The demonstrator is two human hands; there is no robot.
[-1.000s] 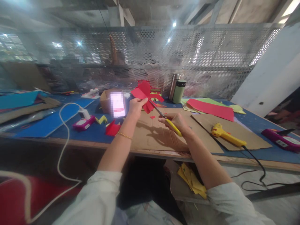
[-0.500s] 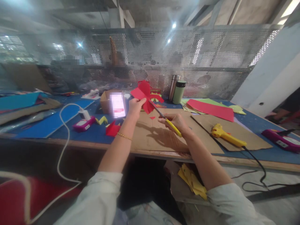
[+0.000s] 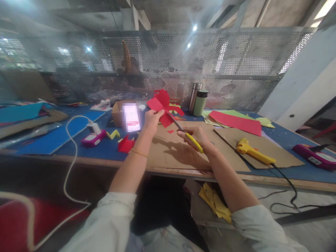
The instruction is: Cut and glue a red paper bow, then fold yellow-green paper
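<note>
A red paper flower shape with several petals is pinched in my left hand, held up above the cardboard. My right hand is closed round a pair of scissors with yellow handles. The scissor blades point up and left and meet the lower right part of the red paper; whether they are cutting into it I cannot tell. A small red scrap shows just below the paper, over the brown cardboard sheet. Left of my wrist lies a folded red paper piece.
A yellow glue gun lies on cardboard at the right, its black cord trailing off the edge. Two bottles, one green, stand at the back. A lit phone leans on a box. A purple socket block with a white cable sits left.
The red paper has turned slightly in my left hand, its petals shifting. My right hand and the scissors have hardly moved.
</note>
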